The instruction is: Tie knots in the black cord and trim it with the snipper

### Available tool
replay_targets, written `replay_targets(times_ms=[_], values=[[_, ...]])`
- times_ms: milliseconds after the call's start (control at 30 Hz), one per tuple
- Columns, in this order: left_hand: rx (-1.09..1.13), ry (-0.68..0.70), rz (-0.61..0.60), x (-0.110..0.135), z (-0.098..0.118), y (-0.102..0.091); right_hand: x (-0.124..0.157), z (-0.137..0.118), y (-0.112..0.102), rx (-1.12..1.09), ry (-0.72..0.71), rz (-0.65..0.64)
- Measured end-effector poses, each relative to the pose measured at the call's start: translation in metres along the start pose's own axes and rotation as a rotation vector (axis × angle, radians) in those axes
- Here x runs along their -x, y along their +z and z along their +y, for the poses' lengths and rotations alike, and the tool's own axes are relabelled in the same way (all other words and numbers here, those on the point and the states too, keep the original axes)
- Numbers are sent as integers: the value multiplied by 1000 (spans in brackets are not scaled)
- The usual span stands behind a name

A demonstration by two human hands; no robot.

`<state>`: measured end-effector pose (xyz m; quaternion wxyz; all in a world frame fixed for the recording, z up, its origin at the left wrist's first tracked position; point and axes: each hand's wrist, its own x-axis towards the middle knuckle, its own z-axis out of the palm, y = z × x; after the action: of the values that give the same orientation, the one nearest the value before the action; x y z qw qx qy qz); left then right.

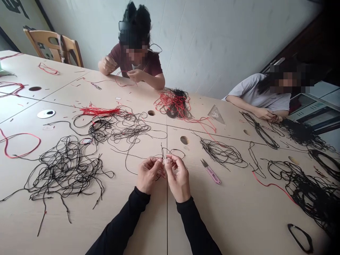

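Observation:
My left hand point(150, 173) and my right hand point(177, 175) meet above the table seam, thumbs almost touching. Both are closed in a pinch on a thin black cord point(162, 148), whose end sticks up between the fingertips. A loop of it curves out behind my right fingers, and another length runs off to the left across the table. Exactly how the cord passes between the fingers is hidden. Right of my right hand lies a pair of pink-handled thread snips point(210, 171). A loose bundle of black cord point(220, 150) lies beyond the snips.
A large tangle of black cord point(66, 170) spreads at the left, with red cords point(101, 111) behind it. A red and black pile point(174, 102) and a clear triangle ruler point(216, 114) lie farther back. Two people point(138, 67) point(265, 95) handle cords across the table. More black cord point(310, 191) fills the right.

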<state>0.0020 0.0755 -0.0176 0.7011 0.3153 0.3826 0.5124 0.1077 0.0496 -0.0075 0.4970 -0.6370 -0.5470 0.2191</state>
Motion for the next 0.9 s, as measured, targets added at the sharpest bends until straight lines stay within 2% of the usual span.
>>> replay_targets(times_ms=[267, 900], values=[[-24, -11, 25, 0, 1, 2, -1, -1, -1, 0, -28, 5], [42, -71, -25, -1, 5, 1, 0, -3, -3, -17, -24, -36]])
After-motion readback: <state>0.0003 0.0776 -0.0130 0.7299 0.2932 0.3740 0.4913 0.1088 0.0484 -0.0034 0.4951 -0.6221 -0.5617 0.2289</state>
